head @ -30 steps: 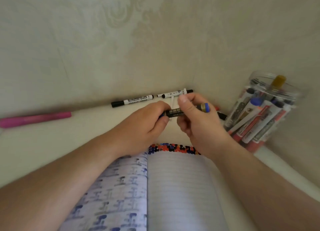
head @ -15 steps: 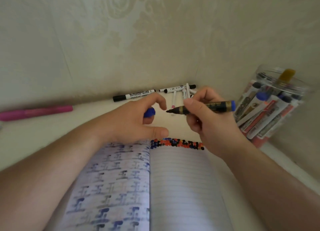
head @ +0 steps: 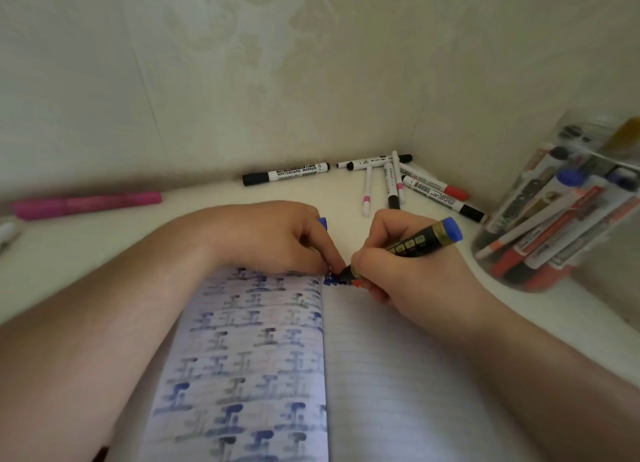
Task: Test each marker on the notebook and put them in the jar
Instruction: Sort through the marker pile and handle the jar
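An open notebook lies in front of me, its left page covered in blue-grey marks and its right page lined. My right hand grips a black-and-gold marker with a blue end, its tip touching the top edge of the right page among blue and red dots. My left hand rests on the notebook's top edge and holds the blue cap in curled fingers. A clear jar holding several markers stands at the right.
Several loose markers lie in the wall corner behind my hands. A black-capped whiteboard marker lies along the wall. A pink marker lies at the far left, beside a white object at the frame edge.
My hands pulled the blue cap off the marker. The left hand kept the cap and came down onto the notebook; the right hand lowered the tip to the page.
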Motion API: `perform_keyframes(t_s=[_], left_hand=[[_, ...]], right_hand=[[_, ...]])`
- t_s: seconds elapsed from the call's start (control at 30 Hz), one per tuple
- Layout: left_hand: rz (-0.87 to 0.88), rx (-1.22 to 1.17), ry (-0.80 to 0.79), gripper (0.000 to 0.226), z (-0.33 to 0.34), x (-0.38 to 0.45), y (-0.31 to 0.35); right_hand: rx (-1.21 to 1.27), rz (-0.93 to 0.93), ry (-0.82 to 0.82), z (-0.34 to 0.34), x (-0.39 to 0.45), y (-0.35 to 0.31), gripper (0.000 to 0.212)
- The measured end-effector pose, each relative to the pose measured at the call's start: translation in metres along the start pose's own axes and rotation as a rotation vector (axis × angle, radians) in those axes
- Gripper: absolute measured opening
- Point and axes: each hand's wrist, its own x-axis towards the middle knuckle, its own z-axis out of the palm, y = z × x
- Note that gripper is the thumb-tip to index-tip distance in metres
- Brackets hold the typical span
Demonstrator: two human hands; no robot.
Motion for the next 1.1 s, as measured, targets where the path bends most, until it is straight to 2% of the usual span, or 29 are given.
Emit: perform_keyframes(t_s=[0.17,0.5,1.1], left_hand=[[-0.019,0.014,-0.018,0.021,-0.0001,0.0052,-0.0017],[-0.083,0.056,-0.011,0.007,-0.0044,0.0075,0.0016],[-0.071,0.093,-0.005,0.006,-0.0037,0.0085,0.0006]], right_hand=[[-0.054,0.059,0.064,0.0076,0.0044,0.0052,0.020],[-0.140,0.072,0.061,0.0098,0.0062,0.0054,0.021],[-0.116,0.057,0.063,0.0080,0.0041,0.0079,0.022]])
